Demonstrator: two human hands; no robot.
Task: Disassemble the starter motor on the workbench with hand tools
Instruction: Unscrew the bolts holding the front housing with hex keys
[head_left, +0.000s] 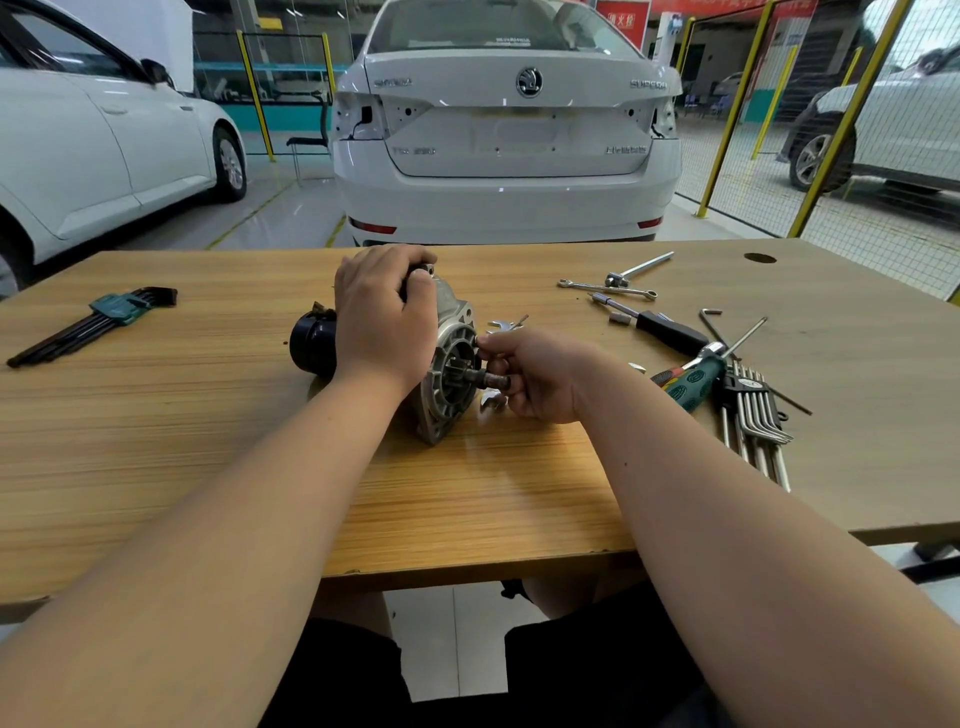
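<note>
The starter motor (451, 374) lies on its side in the middle of the wooden workbench (156, 441), black rear end to the left, silver nose housing facing right. My left hand (382, 319) is clamped over the top of its body. My right hand (540, 376) is at the nose housing, thumb and forefinger pinched on a small fastener at the housing's rim, just above the protruding pinion shaft. What the fingertips pinch is too small to make out clearly.
A black hex key set (98, 322) lies at the left. On the right are a combination wrench (608, 288), a socket driver (652, 322), a green-handled screwdriver (691, 382) and a silver hex key set (753, 415). Small wrenches (501, 326) lie behind my right hand.
</note>
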